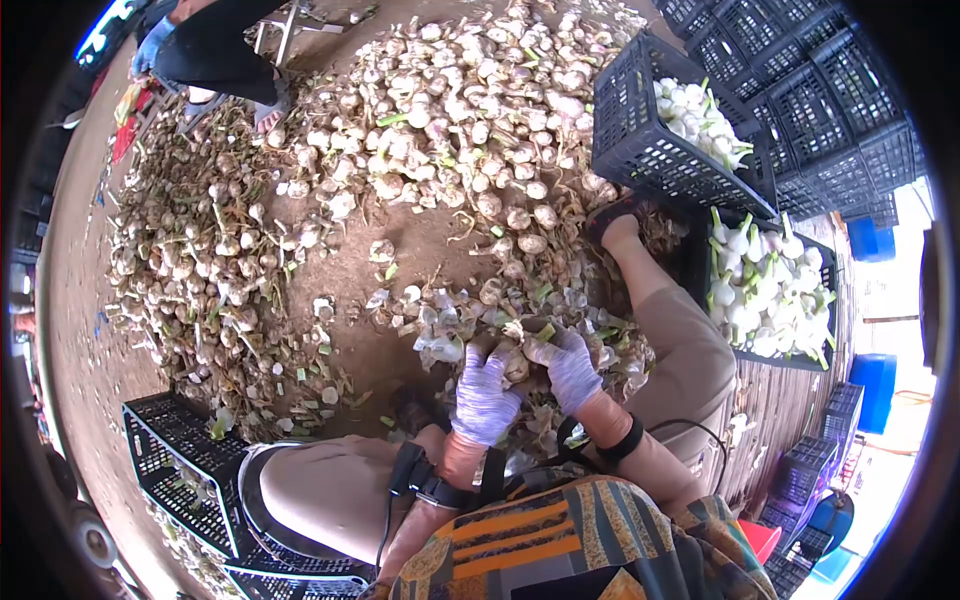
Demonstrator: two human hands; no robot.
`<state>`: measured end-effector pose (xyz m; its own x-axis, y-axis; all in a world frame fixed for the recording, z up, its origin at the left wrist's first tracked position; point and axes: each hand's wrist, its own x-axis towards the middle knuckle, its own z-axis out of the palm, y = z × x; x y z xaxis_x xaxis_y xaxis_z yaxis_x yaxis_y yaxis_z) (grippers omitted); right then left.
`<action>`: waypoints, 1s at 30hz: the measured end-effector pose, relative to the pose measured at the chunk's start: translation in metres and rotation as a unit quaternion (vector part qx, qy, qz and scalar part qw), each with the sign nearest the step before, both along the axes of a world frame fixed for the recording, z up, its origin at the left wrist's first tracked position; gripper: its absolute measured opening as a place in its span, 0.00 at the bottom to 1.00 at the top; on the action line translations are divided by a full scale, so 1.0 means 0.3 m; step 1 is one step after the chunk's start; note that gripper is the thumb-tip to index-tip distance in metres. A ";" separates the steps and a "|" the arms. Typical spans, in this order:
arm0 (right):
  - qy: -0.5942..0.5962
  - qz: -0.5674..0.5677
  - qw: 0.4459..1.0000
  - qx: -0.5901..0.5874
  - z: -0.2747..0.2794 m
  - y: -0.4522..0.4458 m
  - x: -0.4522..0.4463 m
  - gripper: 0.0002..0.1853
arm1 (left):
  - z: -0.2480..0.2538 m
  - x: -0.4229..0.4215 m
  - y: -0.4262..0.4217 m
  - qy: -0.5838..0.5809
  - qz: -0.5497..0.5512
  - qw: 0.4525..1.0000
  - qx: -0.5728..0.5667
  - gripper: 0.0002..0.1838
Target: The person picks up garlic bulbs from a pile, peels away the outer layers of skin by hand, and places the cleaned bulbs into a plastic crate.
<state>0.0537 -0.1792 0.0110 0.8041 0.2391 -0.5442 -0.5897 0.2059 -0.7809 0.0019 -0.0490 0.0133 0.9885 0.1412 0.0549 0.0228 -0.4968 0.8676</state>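
Note:
Both my hands are in white gloves and meet low in the middle of the view, between my knees. My left hand (pixel 485 394) is closed around a garlic bulb (pixel 515 366) with dirty outer skin. Fingers of my right hand (pixel 566 368) are closed at the bulb's stem end, where a short green stalk (pixel 545 333) shows. Whether a small blade is in the right hand is hidden. Loose papery garlic skins (pixel 440 330) lie on the ground just beyond my hands.
A large heap of unpeeled garlic (pixel 440 100) spreads ahead, with a stalkier heap (pixel 200 240) to the left. On the right, black crates (pixel 625 110) hold cleaned white garlic (pixel 770 290). A black crate (pixel 165 470) stands by my left knee. Another person's leg (pixel 220 55) is at upper left.

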 end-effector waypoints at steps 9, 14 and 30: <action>0.002 0.012 0.999 0.032 0.018 -0.034 0.011 0.20 | 0.050 0.026 0.006 -0.055 0.017 0.998 0.018 0.28; -0.041 0.077 0.995 -0.045 0.142 -0.038 0.038 0.19 | 0.054 0.011 0.007 0.082 0.069 0.890 -0.444 0.25; -0.033 0.029 0.998 0.042 0.175 -0.005 0.009 0.11 | 0.095 0.025 0.013 -0.074 0.050 0.990 -0.106 0.30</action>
<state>0.0565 -0.1807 0.0635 0.8216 0.3285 -0.4658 -0.5496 0.2396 -0.8003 0.0095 -0.0451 0.0418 0.9524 0.2616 0.1562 -0.0721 -0.3048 0.9497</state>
